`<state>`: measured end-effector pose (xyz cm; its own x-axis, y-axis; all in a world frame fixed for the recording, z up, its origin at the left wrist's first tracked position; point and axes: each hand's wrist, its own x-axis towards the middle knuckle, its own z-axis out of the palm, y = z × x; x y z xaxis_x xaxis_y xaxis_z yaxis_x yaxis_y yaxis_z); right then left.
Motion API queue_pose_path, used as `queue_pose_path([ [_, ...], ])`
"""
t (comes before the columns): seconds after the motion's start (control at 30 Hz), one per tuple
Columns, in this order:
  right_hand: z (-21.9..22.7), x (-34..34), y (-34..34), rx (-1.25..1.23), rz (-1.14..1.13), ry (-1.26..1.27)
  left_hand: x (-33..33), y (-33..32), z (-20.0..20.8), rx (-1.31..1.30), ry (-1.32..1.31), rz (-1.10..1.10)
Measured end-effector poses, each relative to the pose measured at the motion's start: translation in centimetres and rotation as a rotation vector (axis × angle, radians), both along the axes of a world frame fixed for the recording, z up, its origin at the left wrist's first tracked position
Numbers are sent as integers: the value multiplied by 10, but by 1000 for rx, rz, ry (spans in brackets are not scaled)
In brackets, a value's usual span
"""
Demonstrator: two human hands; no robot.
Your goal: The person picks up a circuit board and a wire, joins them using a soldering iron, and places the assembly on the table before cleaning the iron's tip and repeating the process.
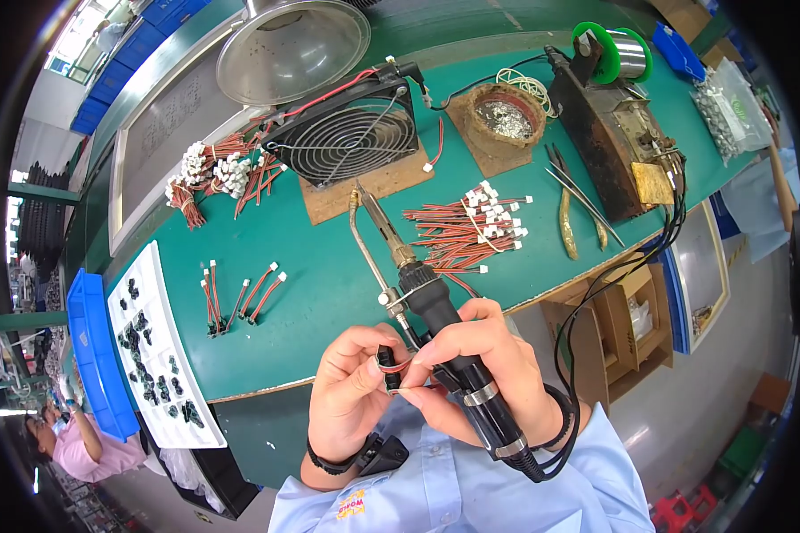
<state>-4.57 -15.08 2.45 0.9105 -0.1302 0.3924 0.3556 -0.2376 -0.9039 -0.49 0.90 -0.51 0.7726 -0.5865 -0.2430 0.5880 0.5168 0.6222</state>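
My left hand (347, 386) pinches a small black part (385, 357) in front of my chest. A short red-and-black wire (398, 366) curves from the part to the fingertips of my right hand (498, 369). That hand is also wrapped round the black handle of a soldering iron (431, 298) with a thin metal feed tube alongside. The iron's tip points away from me, toward the fan. On the green mat to the left lie several wired parts (231, 306). Beyond the iron is a pile of red-and-black wires with white connectors (467, 222).
A square fan (347, 133) stands at the back beside bundled wires (213, 178). To its right are a pot of metal bits (507, 115), pliers (566, 218), tweezers (587, 195) and a solder feeder (609, 124). A white tray of black parts (156, 346) lies left. Black cables (587, 311) hang at right.
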Motion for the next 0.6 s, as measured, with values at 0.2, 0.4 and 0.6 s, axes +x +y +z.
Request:
queue_pose_path([
  [0.2, -1, 0, -2, 10, 8, 9, 0, -2, 1, 45, -27, 9],
  [0.4, -1, 0, -3, 20, 20, 0, -1, -1, 2, 66, -58, 14],
  [0.6, -1, 1, -5, 9, 31, 4, -1, -2, 2, 82, -101, 37],
])
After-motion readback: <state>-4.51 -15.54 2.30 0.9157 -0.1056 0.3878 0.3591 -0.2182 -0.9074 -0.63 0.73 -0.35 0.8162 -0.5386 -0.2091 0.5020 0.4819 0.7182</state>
